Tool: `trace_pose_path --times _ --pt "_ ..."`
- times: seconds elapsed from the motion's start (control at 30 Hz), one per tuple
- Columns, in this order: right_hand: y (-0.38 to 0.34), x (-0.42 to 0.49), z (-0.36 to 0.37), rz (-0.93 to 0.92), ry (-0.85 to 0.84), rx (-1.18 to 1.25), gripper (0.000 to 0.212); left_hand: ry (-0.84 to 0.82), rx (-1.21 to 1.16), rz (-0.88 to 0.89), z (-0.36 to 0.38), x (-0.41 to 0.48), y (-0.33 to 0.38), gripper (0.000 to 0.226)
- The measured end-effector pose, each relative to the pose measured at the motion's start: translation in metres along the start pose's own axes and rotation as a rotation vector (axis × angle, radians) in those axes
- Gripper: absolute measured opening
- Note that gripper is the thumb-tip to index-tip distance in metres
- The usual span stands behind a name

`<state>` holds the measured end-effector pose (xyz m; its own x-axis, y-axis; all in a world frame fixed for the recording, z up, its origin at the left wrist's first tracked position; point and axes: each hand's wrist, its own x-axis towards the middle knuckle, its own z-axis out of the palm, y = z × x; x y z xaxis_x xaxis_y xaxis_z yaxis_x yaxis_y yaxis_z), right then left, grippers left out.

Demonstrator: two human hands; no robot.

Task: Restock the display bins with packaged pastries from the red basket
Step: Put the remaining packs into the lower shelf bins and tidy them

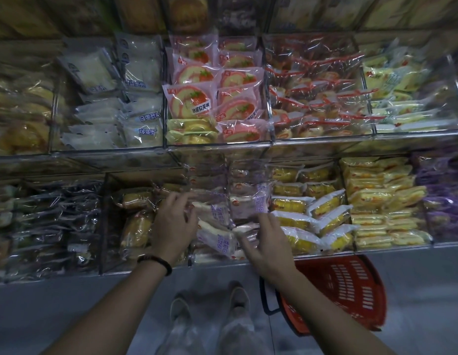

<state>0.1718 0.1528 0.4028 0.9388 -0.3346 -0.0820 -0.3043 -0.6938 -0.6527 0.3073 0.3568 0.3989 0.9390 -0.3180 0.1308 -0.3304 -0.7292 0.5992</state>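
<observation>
Both my hands are in the lower middle display bin, which is stacked with clear pastry packs with purple lettering. My left hand, with a dark bead bracelet at the wrist, rests with loosely bent fingers against the left side of the stack. My right hand pinches the lower edge of one pack at the right side of the same bin. The red basket stands tilted on the floor under the shelf, to the right of my right arm; its inside is hidden.
Clear bins fill two shelf rows. Upper row: white packs, pink roll cakes, red-striped packs. Lower row: dark packs, yellow cakes. My feet stand on grey floor before the shelf.
</observation>
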Motion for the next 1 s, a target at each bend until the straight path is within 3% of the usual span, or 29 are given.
trace_pose_path --times 0.07,0.17,0.3,0.4,0.5,0.6,0.77,0.87,0.93,1.0 --pt "-0.002 -0.009 0.014 0.080 -0.109 0.048 0.054 0.040 -0.092 -0.124 -0.001 -0.015 -0.003 0.022" --pt "-0.004 -0.005 0.034 0.163 -0.180 0.014 0.061 -0.015 -0.123 -0.315 0.005 -0.027 -0.013 0.031" --pt "-0.007 0.008 0.048 0.167 -0.207 -0.014 0.022 -0.169 -0.213 -0.386 0.014 -0.034 -0.018 0.028" --pt "-0.014 0.017 0.049 0.072 -0.162 -0.020 0.017 -0.277 -0.279 -0.430 0.021 -0.038 -0.022 0.025" --pt "-0.021 0.028 0.052 0.038 -0.100 0.066 0.024 -0.211 -0.349 -0.484 0.023 -0.039 -0.027 0.027" --pt "-0.024 0.039 0.060 0.128 -0.039 0.140 0.041 -0.148 -0.331 -0.504 0.021 -0.037 -0.026 0.025" --pt "-0.022 0.047 0.078 0.287 0.018 0.260 0.025 -0.078 -0.326 -0.546 0.033 -0.025 -0.013 0.033" --pt "-0.014 0.045 0.082 0.371 0.071 0.330 0.022 -0.107 -0.345 -0.535 0.038 -0.020 -0.015 0.053" --pt "-0.013 0.041 0.084 0.387 0.114 0.376 0.021 -0.131 -0.358 -0.517 0.038 -0.017 -0.017 0.064" --pt "-0.018 0.039 0.086 0.370 0.152 0.400 0.019 -0.140 -0.351 -0.492 0.037 -0.015 -0.020 0.061"
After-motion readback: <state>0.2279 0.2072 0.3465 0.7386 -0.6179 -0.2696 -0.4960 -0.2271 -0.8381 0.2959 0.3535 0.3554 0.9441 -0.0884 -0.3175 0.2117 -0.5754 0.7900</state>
